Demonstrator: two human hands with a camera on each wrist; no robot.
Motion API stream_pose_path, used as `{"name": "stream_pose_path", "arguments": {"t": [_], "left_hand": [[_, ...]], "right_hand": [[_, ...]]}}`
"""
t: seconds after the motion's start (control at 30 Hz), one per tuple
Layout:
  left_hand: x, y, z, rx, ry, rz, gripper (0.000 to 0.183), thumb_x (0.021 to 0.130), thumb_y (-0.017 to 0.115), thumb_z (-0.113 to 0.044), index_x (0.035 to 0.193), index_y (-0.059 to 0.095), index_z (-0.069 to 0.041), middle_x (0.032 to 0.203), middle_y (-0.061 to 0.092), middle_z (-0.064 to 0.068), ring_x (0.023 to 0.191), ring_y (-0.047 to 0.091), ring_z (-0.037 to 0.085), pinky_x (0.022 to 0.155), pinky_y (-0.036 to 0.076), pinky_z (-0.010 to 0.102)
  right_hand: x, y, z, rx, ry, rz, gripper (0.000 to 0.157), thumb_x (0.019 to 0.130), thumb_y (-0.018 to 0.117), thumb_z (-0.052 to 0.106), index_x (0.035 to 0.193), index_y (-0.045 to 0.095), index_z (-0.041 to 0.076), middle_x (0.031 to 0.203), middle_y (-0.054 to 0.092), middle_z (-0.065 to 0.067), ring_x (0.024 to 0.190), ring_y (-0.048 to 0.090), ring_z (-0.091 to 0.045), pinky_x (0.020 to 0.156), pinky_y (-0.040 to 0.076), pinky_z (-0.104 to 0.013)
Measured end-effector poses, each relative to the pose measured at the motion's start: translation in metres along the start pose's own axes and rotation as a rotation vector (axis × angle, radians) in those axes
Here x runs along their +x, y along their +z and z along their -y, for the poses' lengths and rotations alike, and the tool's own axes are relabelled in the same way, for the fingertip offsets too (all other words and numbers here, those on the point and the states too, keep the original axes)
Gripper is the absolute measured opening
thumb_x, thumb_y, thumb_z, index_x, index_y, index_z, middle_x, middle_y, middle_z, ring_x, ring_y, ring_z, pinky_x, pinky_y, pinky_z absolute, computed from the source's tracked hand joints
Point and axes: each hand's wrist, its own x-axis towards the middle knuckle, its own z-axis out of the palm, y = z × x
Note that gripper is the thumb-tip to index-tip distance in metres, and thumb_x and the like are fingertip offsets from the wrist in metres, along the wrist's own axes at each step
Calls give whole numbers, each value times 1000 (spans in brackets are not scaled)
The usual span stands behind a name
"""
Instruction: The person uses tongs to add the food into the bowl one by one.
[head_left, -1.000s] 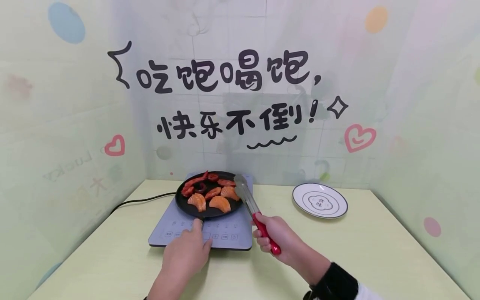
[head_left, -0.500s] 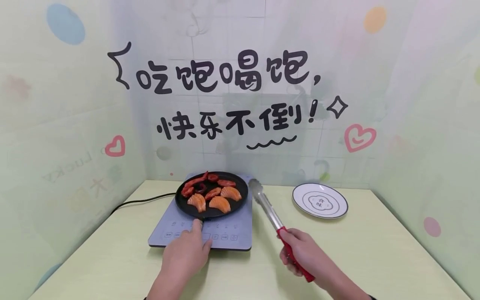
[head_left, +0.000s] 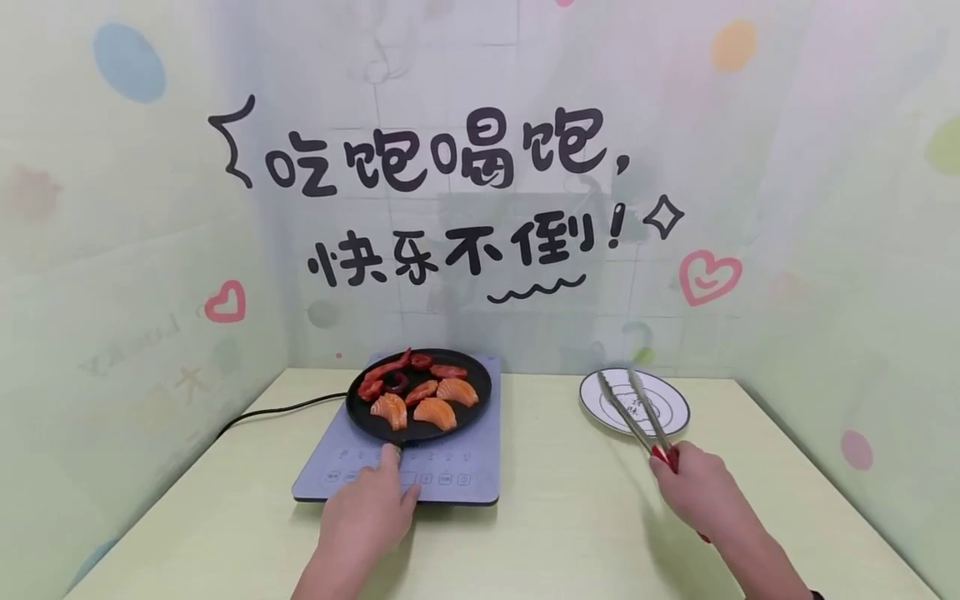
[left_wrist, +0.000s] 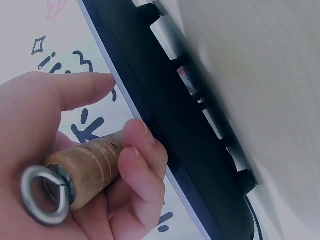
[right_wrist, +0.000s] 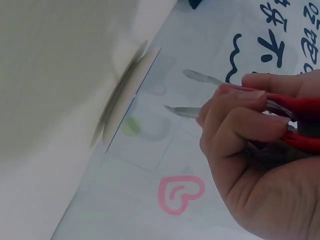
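My left hand (head_left: 367, 500) holds the wooden handle (left_wrist: 95, 167) of a round black frying pan (head_left: 468, 417), its fingers curled round it and the thumb reaching out to the cooker's edge. In the pan are several orange, white-striped salmon pieces (head_left: 435, 413) and several dark red food pieces (head_left: 386, 367). My right hand (head_left: 705, 492) grips red-handled metal tongs (head_left: 649, 412). Their arms are spread, with nothing between the tips, and overlap the white, dark-rimmed plate (head_left: 591, 404) in the head view. From the right wrist, the tips appear above the plate.
Under the pan lies a flat blue-grey induction cooker (head_left: 318, 467) with touch buttons along its front. A black cord (head_left: 285, 408) runs from it to the left. Printed walls (head_left: 480, 325) enclose the pale table (head_left: 547, 517) at the back and both sides.
My right hand has carried the tongs from the pan's right edge rightward to the plate, and their arms have spread apart. My left hand has stayed on the pan handle.
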Motion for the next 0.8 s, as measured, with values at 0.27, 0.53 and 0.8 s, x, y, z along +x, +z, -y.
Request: {"name": "stream_pose_path", "arguments": {"t": [0.27,0.53,0.8], "left_hand": [[1,1,1,3,-6,2,68,92,61,-43,141,37,-3,105,62,24,65,59,29,51,47,45],[0,1,0,-3,9,-10,67,91,62,-43,140,38,-3,100,63,23,62,57,27,49,46,44],[0,-1,0,-3,9,-4,66,92,62,-42,139,38,-3,98,63,21,61,56,26,49,45,44]], "right_hand": [[0,2,-12,-82,20,25,26,96,48,25,88,48,1,65,49,-10,49,47,-22,42,39,-36],[-3,9,-13,-184,25,68,25,93,48,19,93,42,-5,64,50,-13,45,50,-23,42,40,-37],[-6,14,-15,-199,93,247,32,90,56,20,98,42,-8,62,52,-11,41,52,-17,40,40,-28]]}}
